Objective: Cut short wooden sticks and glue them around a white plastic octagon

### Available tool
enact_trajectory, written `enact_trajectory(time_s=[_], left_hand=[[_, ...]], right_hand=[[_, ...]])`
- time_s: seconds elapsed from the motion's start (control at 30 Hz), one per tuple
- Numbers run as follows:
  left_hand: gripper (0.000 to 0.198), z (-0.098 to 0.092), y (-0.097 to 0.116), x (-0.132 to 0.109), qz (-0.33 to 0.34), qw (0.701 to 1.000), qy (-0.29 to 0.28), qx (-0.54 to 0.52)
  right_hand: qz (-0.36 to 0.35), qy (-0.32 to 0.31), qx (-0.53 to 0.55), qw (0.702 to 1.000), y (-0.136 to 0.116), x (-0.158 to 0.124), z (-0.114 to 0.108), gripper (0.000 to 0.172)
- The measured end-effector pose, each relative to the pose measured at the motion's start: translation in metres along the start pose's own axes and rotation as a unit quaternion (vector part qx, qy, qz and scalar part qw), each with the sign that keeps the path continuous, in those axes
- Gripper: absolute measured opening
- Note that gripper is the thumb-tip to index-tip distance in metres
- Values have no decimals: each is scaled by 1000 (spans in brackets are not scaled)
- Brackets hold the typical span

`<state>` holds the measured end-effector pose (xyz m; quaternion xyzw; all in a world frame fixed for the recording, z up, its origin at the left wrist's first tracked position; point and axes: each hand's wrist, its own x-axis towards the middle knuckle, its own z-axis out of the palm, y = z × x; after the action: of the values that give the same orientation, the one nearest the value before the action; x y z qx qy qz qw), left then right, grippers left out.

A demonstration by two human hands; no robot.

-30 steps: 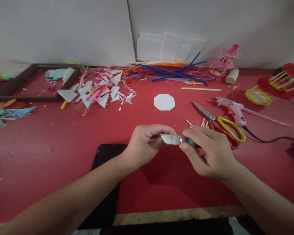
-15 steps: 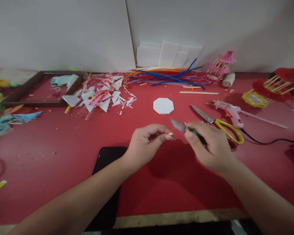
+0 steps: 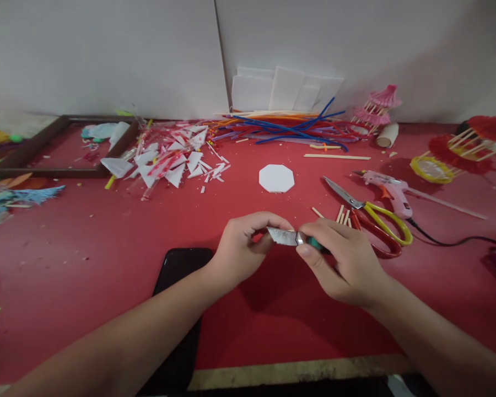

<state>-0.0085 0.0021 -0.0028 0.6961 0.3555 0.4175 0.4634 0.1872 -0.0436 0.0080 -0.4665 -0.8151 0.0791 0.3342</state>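
Note:
My right hand [image 3: 347,259] is closed round the green handle of a knife [image 3: 282,236], its flat blade pointing left across the fingers of my left hand [image 3: 243,248]. My left thumb and fingers pinch a small wooden stick, of which only a pale end shows behind the blade. Beyond my hands lies a white octagonal foam piece [image 3: 276,178]. Several short wooden sticks [image 3: 343,215] rest just past my right hand, beside scissors [image 3: 355,203] with one yellow and one red handle loop.
A pink glue gun [image 3: 391,190] with its cord lies right of the scissors. Foam scraps [image 3: 176,160], pipe cleaners [image 3: 289,129] and a brown frame [image 3: 53,172] line the back. A black phone [image 3: 182,264] is under my left forearm. Small pink [image 3: 376,107] and red [image 3: 458,149] tiered models stand at right.
My right hand has moved left, bringing the knife blade over to my left fingers. The short sticks beyond my right hand now show.

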Motion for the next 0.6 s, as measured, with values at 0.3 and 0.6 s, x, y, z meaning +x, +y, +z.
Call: enact_trajectory(time_s=[0.3,0.6], left_hand=[[28,1,-2,0,-5,1000,-8,1],[30,1,0,-1,-9,999,-19,-43]], right_hand=[[3,-15,11,1000,2,-1,-1,19],[1,-22,22,1000,2,-3,0,19]])
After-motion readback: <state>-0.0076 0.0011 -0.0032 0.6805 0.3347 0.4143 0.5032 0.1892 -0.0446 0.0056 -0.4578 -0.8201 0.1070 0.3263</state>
